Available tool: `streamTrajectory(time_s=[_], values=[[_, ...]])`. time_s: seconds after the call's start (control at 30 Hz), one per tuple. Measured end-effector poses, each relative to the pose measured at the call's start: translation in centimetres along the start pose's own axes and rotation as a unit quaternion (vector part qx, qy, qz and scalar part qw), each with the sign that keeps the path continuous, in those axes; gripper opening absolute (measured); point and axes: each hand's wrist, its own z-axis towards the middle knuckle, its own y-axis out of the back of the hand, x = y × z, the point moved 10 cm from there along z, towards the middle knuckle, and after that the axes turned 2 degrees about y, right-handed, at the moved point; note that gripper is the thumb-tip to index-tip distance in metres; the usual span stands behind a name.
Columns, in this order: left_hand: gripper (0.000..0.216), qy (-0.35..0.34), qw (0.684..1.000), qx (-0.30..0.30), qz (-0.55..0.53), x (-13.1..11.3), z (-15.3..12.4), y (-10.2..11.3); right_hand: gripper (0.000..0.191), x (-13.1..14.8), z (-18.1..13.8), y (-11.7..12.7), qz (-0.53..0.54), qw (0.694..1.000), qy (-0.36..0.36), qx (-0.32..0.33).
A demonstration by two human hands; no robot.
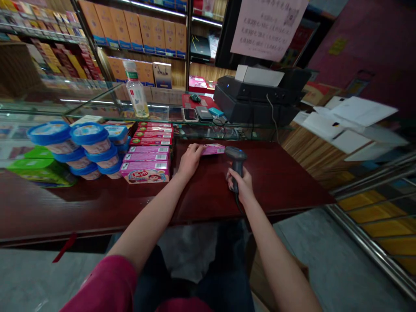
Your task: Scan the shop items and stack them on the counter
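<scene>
The right hand [242, 184] is wrapped fully around the handle of a dark handheld barcode scanner [236, 157], its head just beside a pink carton [214, 149]. The left hand [190, 161] has its fingers over the carton's near end; with the thumb hidden, I cannot tell whether it is pinched. Stacked pink cartons [146, 167] crowd that hand's left. The widest room lies right of the scanner grip, where dark-red desktop [282, 182] runs to its corner; the front edge [208, 219] passes below both wrists.
</scene>
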Motion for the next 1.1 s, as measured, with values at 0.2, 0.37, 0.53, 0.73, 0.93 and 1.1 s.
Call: streamTrajectory(time_s=[0.2, 0.37, 0.53, 0.73, 0.93, 1.1], values=[[0.039, 0.012, 0.997, -0.035, -0.069, 0.6, -0.1, 0.5, 0.040, 0.0, -0.3, -0.6, -0.014, 1.000, -0.010, 0.023], [0.032, -0.016, 0.988, -0.080, -0.135, 0.5, -0.3, 1.5, 0.043, 0.1, 0.0, 0.3, 0.020, 1.000, -0.016, -0.016], [0.032, -0.073, 0.981, -0.056, -0.170, -1.3, -0.8, 1.7, 0.041, 1.0, 3.5, 6.6, 0.065, 0.979, 0.033, -0.189], [0.049, -0.066, 0.990, 0.010, -0.123, -3.6, 1.2, -1.9, 0.041, 2.1, 7.9, 14.5, 0.055, 0.942, 0.091, -0.319], [0.051, -0.077, 0.996, 0.008, -0.044, -8.0, 7.2, -9.0, 0.042, 1.7, 8.2, 14.4, 0.020, 0.951, 0.105, -0.292], [0.047, -0.105, 0.994, -0.005, 0.000, -11.9, 12.8, -14.9, 0.039, 1.4, 7.9, 14.8, 0.027, 0.941, 0.094, -0.323]])
